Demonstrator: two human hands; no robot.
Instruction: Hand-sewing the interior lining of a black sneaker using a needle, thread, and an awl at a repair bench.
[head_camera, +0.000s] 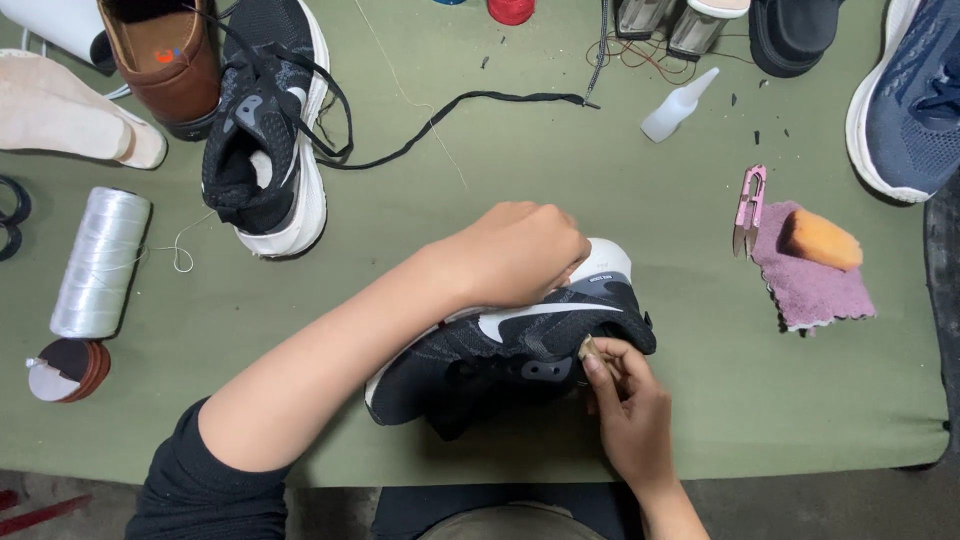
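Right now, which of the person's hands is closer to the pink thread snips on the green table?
The right hand. It sits below and left of the pink thread snips, at the black sneaker's side. The left hand rests on the sneaker's top, farther left.

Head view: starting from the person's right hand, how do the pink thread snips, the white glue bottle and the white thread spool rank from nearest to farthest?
From the right hand:
1. Pink thread snips, up and to its right, beside the purple cloth.
2. White glue bottle, farther up the table, near the top.
3. White thread spool, far across at the left edge.
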